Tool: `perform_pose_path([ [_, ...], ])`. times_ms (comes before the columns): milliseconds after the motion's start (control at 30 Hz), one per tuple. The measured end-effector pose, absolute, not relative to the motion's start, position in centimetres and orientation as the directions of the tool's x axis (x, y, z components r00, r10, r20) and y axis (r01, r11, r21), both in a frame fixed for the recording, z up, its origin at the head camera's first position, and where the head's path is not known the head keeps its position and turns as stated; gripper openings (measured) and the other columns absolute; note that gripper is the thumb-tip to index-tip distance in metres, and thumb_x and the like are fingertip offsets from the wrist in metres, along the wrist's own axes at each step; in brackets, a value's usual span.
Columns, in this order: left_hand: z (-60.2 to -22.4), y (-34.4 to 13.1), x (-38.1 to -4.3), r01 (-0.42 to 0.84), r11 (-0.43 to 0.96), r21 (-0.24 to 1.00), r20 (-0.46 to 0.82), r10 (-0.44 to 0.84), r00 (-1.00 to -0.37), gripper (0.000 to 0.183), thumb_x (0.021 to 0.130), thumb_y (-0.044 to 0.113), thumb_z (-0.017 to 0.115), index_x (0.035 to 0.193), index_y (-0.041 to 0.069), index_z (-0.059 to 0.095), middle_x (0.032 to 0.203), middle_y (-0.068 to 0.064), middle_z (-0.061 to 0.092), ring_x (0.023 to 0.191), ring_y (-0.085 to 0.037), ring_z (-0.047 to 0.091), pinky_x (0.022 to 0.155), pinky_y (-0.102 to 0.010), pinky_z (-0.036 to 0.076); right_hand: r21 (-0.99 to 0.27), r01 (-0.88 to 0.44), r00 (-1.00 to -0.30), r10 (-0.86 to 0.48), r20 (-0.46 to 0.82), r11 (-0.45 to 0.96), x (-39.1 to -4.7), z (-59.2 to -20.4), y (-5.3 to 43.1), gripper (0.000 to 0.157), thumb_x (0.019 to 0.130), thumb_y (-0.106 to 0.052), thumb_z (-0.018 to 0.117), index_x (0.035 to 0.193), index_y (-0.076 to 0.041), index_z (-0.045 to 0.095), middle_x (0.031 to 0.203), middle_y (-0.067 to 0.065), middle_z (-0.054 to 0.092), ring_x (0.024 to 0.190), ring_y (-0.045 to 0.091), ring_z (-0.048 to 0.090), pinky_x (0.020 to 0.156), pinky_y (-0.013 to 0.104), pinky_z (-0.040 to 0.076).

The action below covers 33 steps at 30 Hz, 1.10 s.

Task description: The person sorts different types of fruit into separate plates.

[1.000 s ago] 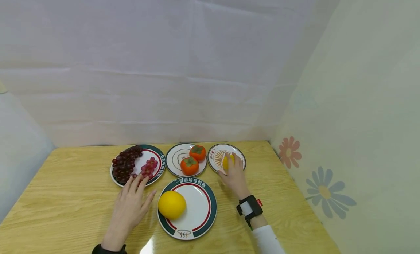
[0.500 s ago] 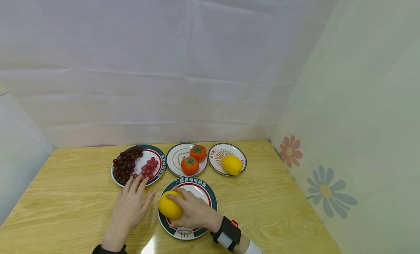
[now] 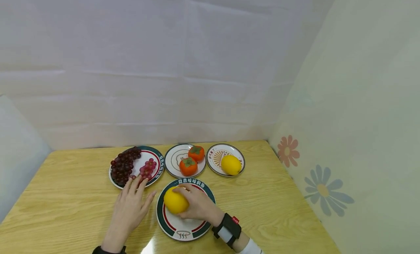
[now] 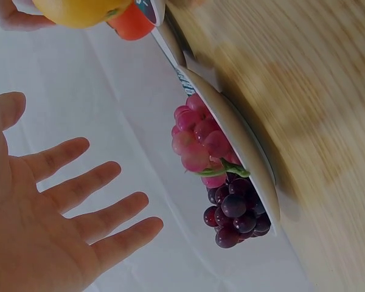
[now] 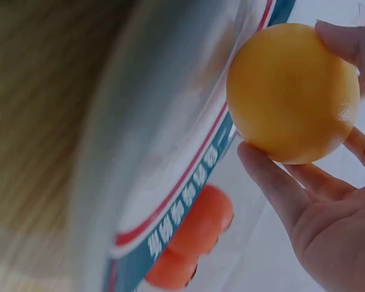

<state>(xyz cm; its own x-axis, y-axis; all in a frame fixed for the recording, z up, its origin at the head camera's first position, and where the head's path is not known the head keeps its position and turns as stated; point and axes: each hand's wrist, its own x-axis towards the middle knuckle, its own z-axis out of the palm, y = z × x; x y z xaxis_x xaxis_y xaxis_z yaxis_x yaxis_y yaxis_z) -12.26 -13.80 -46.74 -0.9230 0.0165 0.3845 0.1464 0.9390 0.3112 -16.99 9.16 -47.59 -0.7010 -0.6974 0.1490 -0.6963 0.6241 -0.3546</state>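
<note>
My right hand (image 3: 198, 206) grips a round yellow fruit (image 5: 292, 91), its fingers and thumb curled about the sides. The fruit appears raised slightly over the near plate (image 3: 183, 235), which has a dark green rim and a red ring. My left hand (image 3: 129, 206) holds nothing; in the left wrist view its fingers (image 4: 118, 237) are spread and apart from the grapes. Close to its fingertips, a green-rimmed plate (image 3: 160, 166) carries dark grapes (image 3: 123, 166) and a smaller pink bunch (image 4: 201, 137).
Two orange persimmons (image 3: 188, 166) lie on a small white plate (image 3: 171, 161) at the back middle. Right of it, a lemon (image 3: 231, 164) sits on another small plate (image 3: 213, 157). A pale cloth wall (image 3: 183, 82) stands behind the wooden table (image 3: 275, 203).
My right hand has left the lemon on the back right plate and come to the near plate. It has gripped the round yellow fruit and shifted it slightly right. My left hand stays put.
</note>
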Motion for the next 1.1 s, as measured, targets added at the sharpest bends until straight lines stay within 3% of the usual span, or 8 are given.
perform_pose_path([
  [233, -46.8, -13.8, -12.5, 0.169, 0.937, 0.305, 0.433, 0.021, -0.901, 0.051, 0.084, 0.035, 0.065, 0.123, 0.002, 0.055, 0.130, -0.020, 0.050, 0.123, -0.043, 0.038, 0.089, -0.065, 0.042, -0.502, -0.537, -0.843, -0.458, 0.284, 0.678, -20.3, -47.1, 13.3, 0.074, 0.067, -0.023, 0.082, 0.130, -0.016, 0.044, 0.128, 0.009, 0.049, 0.107, 0.023, 0.053, 0.091, 0.044, 0.052],
  [367, -46.9, -13.8, -12.6, 0.169, 0.938, 0.303, 0.427, 0.025, -0.904, 0.051, 0.084, 0.036, 0.064, 0.122, 0.002, 0.055, 0.129, -0.021, 0.050, 0.122, -0.043, 0.038, 0.089, -0.065, 0.042, -0.496, -0.388, -0.916, -0.263, 0.304, 0.777, -22.9, -48.3, 15.9, 0.074, 0.067, -0.026, 0.083, 0.130, -0.015, 0.045, 0.124, 0.011, 0.051, 0.107, 0.025, 0.053, 0.093, 0.047, 0.051],
  [500, -46.9, -13.7, -12.7, 0.166, 0.938, 0.305, 0.423, 0.022, -0.906, 0.051, 0.084, 0.035, 0.065, 0.122, 0.002, 0.056, 0.129, -0.021, 0.050, 0.122, -0.043, 0.037, 0.090, -0.065, 0.042, -0.464, -0.276, -0.946, -0.151, 0.288, 0.842, -24.6, -49.2, 17.7, 0.074, 0.066, -0.023, 0.083, 0.131, -0.014, 0.047, 0.125, 0.014, 0.049, 0.104, 0.027, 0.055, 0.090, 0.048, 0.052],
  [700, -46.9, -13.7, -12.8, 0.176, 0.937, 0.303, 0.433, 0.029, -0.901, 0.051, 0.084, 0.035, 0.065, 0.122, 0.001, 0.056, 0.128, -0.021, 0.051, 0.122, -0.044, 0.039, 0.088, -0.066, 0.043, -0.400, -0.214, -0.944, -0.083, 0.319, 0.891, -26.3, -49.4, 18.6, 0.073, 0.069, -0.024, 0.079, 0.133, -0.014, 0.045, 0.128, 0.021, 0.046, 0.106, 0.034, 0.053, 0.086, 0.051, 0.052],
  [933, -47.1, -13.6, -12.7, 0.170, 0.934, 0.315, 0.424, 0.022, -0.905, 0.051, 0.084, 0.035, 0.066, 0.122, 0.002, 0.056, 0.129, -0.021, 0.050, 0.122, -0.043, 0.038, 0.088, -0.066, 0.042, -0.390, -0.116, -0.975, -0.031, 0.220, 0.914, -27.0, -49.7, 19.0, 0.072, 0.077, -0.030, 0.073, 0.138, -0.017, 0.038, 0.134, 0.023, 0.040, 0.112, 0.037, 0.050, 0.083, 0.055, 0.052],
  [1100, -47.2, -13.6, -12.8, 0.171, 0.934, 0.315, 0.433, 0.019, -0.901, 0.051, 0.083, 0.035, 0.066, 0.121, 0.003, 0.056, 0.129, -0.020, 0.050, 0.121, -0.043, 0.038, 0.088, -0.066, 0.042, -0.382, -0.101, -0.984, -0.034, 0.177, 0.919, -26.6, -49.1, 19.0, 0.069, 0.081, -0.033, 0.069, 0.140, -0.016, 0.037, 0.137, 0.023, 0.038, 0.118, 0.038, 0.046, 0.089, 0.057, 0.049],
])
